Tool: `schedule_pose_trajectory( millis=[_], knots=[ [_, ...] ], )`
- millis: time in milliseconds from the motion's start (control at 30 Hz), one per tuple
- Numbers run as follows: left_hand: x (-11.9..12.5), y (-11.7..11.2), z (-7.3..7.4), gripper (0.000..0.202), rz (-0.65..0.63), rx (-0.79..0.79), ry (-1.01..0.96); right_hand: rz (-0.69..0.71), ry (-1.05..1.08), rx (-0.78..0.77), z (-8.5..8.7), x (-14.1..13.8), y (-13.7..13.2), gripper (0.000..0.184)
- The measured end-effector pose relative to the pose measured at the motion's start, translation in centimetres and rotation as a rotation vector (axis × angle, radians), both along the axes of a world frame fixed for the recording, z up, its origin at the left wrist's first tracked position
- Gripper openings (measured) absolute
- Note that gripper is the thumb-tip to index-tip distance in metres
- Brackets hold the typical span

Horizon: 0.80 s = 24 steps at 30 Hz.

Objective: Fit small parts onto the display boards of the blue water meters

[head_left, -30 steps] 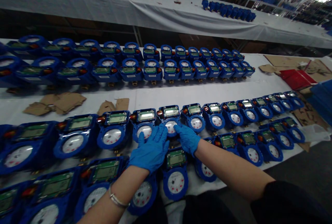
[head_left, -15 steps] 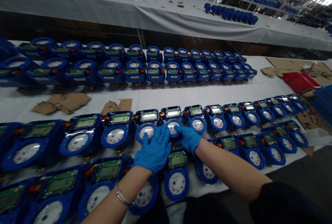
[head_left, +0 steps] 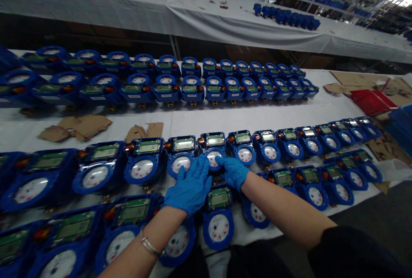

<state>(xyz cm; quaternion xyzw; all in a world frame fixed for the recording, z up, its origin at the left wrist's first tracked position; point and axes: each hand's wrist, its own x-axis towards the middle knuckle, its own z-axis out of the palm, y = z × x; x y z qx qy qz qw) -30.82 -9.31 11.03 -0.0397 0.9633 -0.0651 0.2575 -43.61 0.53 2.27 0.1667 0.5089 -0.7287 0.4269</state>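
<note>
Right in the thick of it, the blue meter [head_left: 214,140] stood in the second row from the person on the white table [head_left: 193,119], its dial [head_left: 213,157] framed by gloved hands! The left hand [head_left: 189,187] had its fingers stretched out straight at the dial's left side; the right hand [head_left: 234,172] bent its fingers at the right side, grip impossible to tell. Nearer sat another meter [head_left: 219,222]; beyond lay torn cardboard [head_left: 92,126], then more blue meters [head_left: 193,90].
</note>
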Motion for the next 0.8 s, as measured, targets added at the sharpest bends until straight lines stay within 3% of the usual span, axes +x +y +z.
schedule_pose_trajectory(
  millis=[300,567,800],
  knots=[
    [0.4,-0.1,-1.0,0.059,0.020,-0.006,0.053,-0.051,-0.081,0.003,1.0,0.0,0.2,0.001],
    [-0.2,0.4,-0.2,0.058,0.003,-0.035,0.029,-0.050,-0.085,-0.020,2.0,0.3,0.9,0.009],
    [-0.4,0.5,-0.5,0.059,-0.019,-0.058,0.041,0.011,0.029,-0.006,1.3,0.2,1.9,0.010]
  ],
)
